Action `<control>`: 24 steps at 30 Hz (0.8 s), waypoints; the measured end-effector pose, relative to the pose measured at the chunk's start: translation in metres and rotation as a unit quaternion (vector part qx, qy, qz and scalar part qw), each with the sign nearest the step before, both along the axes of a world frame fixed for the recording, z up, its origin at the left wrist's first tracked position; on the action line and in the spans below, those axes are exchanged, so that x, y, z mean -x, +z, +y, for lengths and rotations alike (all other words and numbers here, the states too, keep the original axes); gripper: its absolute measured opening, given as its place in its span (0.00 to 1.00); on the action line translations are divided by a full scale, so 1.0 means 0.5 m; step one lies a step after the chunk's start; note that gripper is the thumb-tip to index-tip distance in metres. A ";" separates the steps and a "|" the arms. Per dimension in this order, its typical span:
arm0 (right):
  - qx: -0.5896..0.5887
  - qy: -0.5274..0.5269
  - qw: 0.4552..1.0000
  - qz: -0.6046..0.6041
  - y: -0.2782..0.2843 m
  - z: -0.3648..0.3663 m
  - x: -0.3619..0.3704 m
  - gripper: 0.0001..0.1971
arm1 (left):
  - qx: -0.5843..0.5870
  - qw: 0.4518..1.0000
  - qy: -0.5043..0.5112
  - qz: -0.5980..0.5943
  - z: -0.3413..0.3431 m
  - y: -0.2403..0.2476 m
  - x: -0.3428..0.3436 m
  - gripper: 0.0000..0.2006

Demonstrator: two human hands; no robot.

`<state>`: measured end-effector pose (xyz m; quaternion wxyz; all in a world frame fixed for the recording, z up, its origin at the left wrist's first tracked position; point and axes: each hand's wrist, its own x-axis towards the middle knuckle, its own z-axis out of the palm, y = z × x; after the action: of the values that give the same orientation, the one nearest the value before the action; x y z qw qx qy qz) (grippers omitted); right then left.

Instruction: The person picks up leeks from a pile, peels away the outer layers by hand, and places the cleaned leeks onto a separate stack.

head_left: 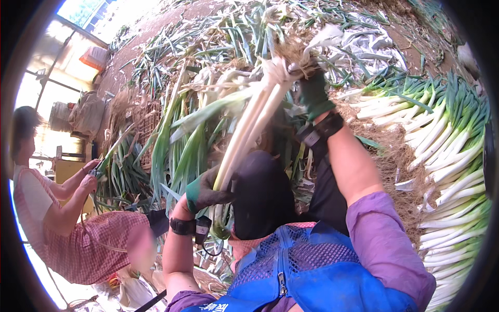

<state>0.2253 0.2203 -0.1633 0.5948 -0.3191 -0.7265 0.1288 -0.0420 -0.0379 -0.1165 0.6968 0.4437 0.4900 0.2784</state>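
Observation:
A small bunch of long green onions (254, 122) slants across the middle, with pale stalks and a shaggy root end at the top. My left hand (210, 193), in a dark green glove, is closed round the stalks at their lower end, in front of my dark-clad knee. At the root end, my right hand (314, 93), gloved alike, is closed on the bunch; motion smears its fingertips. Loose whitish outer skin (326, 36) sticks out beside the roots (293, 56). Black bands with small devices circle both my wrists.
Cleaned green onions (442, 151) lie in a long row at the right, beside brown root trimmings (392, 166). Untrimmed green onions (182, 140) and leaf scraps cover the ground ahead. At the left, a seated co-worker (78, 218) in a checked apron handles onions. White sacking (369, 44) lies at the back.

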 end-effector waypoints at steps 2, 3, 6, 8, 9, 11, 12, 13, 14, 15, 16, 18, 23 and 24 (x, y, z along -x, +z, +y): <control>0.235 0.188 0.864 0.405 -0.042 0.020 -0.015 0.10 | 0.061 0.998 0.024 0.009 -0.023 -0.003 0.024 0.27; 0.240 0.191 0.863 0.402 -0.052 0.036 -0.048 0.10 | 0.057 0.997 0.038 0.035 -0.038 0.008 0.028 0.27; 0.006 -0.365 0.809 -0.461 -0.079 0.084 -0.182 0.15 | 0.034 0.985 0.014 0.168 -0.126 -0.009 0.091 0.29; 0.363 -0.072 0.884 0.287 -0.022 0.070 -0.201 0.14 | 0.077 0.973 0.124 0.177 -0.216 -0.021 0.142 0.30; 0.285 -0.123 0.940 0.140 -0.075 0.115 -0.338 0.14 | 0.054 0.969 0.130 0.205 -0.218 -0.040 0.159 0.30; 0.332 -0.102 0.924 0.162 -0.120 0.148 -0.416 0.13 | 0.053 0.958 0.185 0.215 -0.231 -0.111 0.205 0.29; 0.451 -0.027 0.827 0.334 -0.117 0.128 -0.366 0.11 | 0.064 0.947 0.237 0.205 -0.255 -0.122 0.224 0.27; 0.395 0.021 0.888 0.236 -0.137 0.116 -0.370 0.07 | 0.064 0.949 0.241 0.194 -0.236 -0.141 0.227 0.27; 0.361 0.010 0.930 -0.071 -0.147 0.077 -0.331 0.08 | 0.071 0.944 0.258 0.192 -0.237 -0.148 0.236 0.27; 0.355 0.040 0.908 -0.216 -0.139 0.013 -0.238 0.10 | 0.073 0.940 0.290 0.166 -0.239 -0.139 0.225 0.27; 0.574 0.130 0.804 -0.088 -0.098 -0.055 -0.167 0.12 | 0.080 0.939 0.293 0.162 -0.252 -0.144 0.237 0.26; 0.670 0.188 0.690 -0.200 -0.123 -0.162 -0.168 0.12 | 0.063 0.952 0.273 0.124 -0.213 -0.135 0.218 0.24; 0.418 0.270 0.547 -0.673 -0.040 -0.260 -0.147 0.16 | 0.028 0.961 0.270 0.047 -0.186 -0.144 0.208 0.24; 0.305 0.277 0.519 -0.749 -0.039 -0.230 -0.145 0.16 | 0.026 0.961 0.272 0.044 -0.184 -0.141 0.202 0.24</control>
<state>0.2975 0.1052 -0.1826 -0.3685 -0.2422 -0.8716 0.2142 -0.1431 -0.1296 -0.1870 0.5839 0.2874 0.6294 0.4246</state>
